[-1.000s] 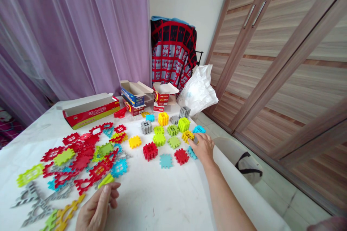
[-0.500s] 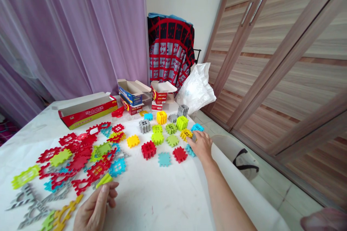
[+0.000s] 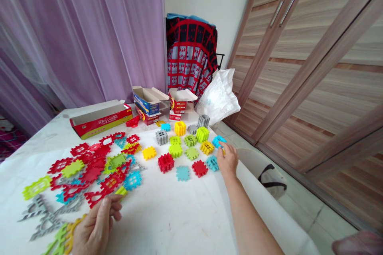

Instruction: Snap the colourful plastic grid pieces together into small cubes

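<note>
My right hand (image 3: 228,160) reaches to the table's right edge, its fingers closed at the near edge of blue toothed building tiles (image 3: 218,140). A bit of yellow shows under those fingers. Beside the hand are a blue stack (image 3: 212,163), a yellow stack (image 3: 207,147) and red tiles (image 3: 199,168). My left hand (image 3: 97,221) rests at the lower left, loosely curled with its fingers apart and nothing visible in it. Just beyond its fingertips lies a lime-green piece (image 3: 122,192). A yellow arched piece (image 3: 70,233) is partly hidden by this hand.
A mixed heap of red tiles (image 3: 93,172) and other colours covers the table's left. Sorted stacks, such as a dark red one (image 3: 165,163) and a grey one (image 3: 162,137), stand mid-table. Behind are cardboard boxes (image 3: 100,121) and a white bag (image 3: 220,95).
My right hand has moved from beside the yellow stack to the blue tiles farther back, uncovering the nearer blue stack. My left hand has drawn slightly back and left. The view has shifted a little.
</note>
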`<act>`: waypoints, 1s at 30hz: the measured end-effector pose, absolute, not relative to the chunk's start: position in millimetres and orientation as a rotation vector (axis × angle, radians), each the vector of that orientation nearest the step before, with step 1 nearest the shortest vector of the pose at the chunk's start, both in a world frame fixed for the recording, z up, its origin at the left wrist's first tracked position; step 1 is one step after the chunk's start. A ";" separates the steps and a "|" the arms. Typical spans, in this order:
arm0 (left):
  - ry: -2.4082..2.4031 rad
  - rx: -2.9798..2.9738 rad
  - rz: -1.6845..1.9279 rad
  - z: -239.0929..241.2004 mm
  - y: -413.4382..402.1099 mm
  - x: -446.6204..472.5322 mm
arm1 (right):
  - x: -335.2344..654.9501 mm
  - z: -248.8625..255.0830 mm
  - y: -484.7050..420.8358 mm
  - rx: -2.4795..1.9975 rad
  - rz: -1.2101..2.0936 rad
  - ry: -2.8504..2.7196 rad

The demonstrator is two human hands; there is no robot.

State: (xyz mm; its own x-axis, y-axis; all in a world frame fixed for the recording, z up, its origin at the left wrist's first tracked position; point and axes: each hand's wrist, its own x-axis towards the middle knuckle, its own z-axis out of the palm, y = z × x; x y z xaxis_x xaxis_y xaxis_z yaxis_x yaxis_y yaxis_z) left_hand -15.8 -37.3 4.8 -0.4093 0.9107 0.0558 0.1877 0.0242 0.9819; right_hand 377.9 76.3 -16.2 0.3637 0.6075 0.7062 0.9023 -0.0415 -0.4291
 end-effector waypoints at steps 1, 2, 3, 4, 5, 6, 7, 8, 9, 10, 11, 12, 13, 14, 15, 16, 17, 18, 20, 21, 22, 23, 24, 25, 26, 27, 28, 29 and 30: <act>1.669 1.121 1.453 5.5 -36.4 -17.6 | 377.8 -17.2 75.9 -1.732 -0.423 -1.347; 1.673 1.112 1.476 6.2 -35.5 -19.7 | 377.5 -18.0 75.1 -1.712 -0.427 -1.362; 1.672 1.103 1.506 7.1 -34.8 -22.1 | 377.0 -18.8 74.1 -1.687 -0.433 -1.381; 1.668 1.092 1.541 8.1 -34.1 -24.9 | 376.3 -19.5 72.8 -1.655 -0.444 -1.402; 1.664 1.075 1.582 9.5 -33.6 -27.9 | 375.4 -20.1 71.5 -1.616 -0.459 -1.429; 1.658 1.052 1.632 11.1 -33.1 -31.3 | 374.2 -20.7 70.3 -1.574 -0.477 -1.452; 1.659 1.029 1.678 12.9 -32.7 -35.0 | 372.6 -21.0 69.3 -1.523 -0.501 -1.473; 1.668 0.992 1.723 14.9 -32.1 -38.9 | 370.4 -21.2 68.7 -1.475 -0.513 -1.498; 1.683 0.953 1.759 16.8 -31.6 -42.9 | 367.6 -21.0 68.3 -1.425 -0.520 -1.526; 1.697 0.917 1.794 18.5 -31.0 -47.0 | 363.9 -20.3 67.9 -1.383 -0.520 -1.551; 1.713 0.890 1.831 19.9 -30.6 -50.9 | 359.2 -19.0 67.4 -1.340 -0.519 -1.572; 1.726 0.868 1.862 21.1 -30.3 -54.7 | 353.6 -17.1 66.4 -1.298 -0.516 -1.593; 1.741 0.852 1.890 21.9 -30.3 -58.4 | 346.9 -14.7 64.9 -1.255 -0.512 -1.615; 1.757 0.841 1.915 22.4 -30.6 -61.9 | 339.4 -12.1 62.9 -1.213 -0.507 -1.637; 1.774 0.834 1.937 22.5 -31.2 -65.4 | 331.1 -9.5 60.4 -1.175 -0.501 -1.661; 1.792 0.835 1.956 22.4 -32.1 -68.9 | 322.3 -7.1 57.5 -1.143 -0.489 -1.689; 1.807 0.843 1.973 22.1 -33.3 -72.6 | 313.3 -5.3 54.5 -1.113 -0.474 -1.719; 1.824 0.854 1.987 21.7 -34.9 -76.5 | 304.4 -4.2 51.5 -1.087 -0.455 -1.752; 1.863 0.866 2.002 20.5 -38.9 -85.1 | 288.0 -4.0 45.9 -1.039 -0.412 -1.824; 1.897 0.869 1.995 19.7 -41.4 -89.7 | 281.0 -4.8 43.5 -1.016 -0.390 -1.863; 1.947 0.878 1.972 18.5 -44.3 -94.4 | 275.1 -5.9 41.5 -0.995 -0.370 -1.899; 2.013 0.895 1.932 17.0 -47.5 -99.0 | 270.3 -7.1 39.9 -0.979 -0.352 -1.932; 2.086 0.922 1.871 15.0 -50.8 -103.1 | 266.5 -8.3 38.6 -0.963 -0.337 -1.960; 2.155 0.954 1.795 12.4 -54.1 -106.5 | 263.8 -9.2 37.8 -0.948 -0.327 -1.981; 2.210 0.982 1.720 9.1 -57.1 -108.8 | 261.8 -9.7 37.1 -0.935 -0.321 -1.995; 2.243 1.004 1.662 5.3 -59.3 -110.0 | 260.5 -9.9 36.8 -0.921 -0.319 -2.005; 2.256 1.020 1.629 1.1 -60.5 -109.9 | 259.5 -9.8 36.5 -0.908 -0.321 -2.012; 2.255 1.035 1.620 -3.4 -60.3 -108.5 | 258.6 -9.4 36.4 -0.899 -0.326 -2.015; 2.244 1.050 1.632 -8.0 -58.5 -105.9 | 257.4 -8.8 36.2 -0.890 -0.329 -2.016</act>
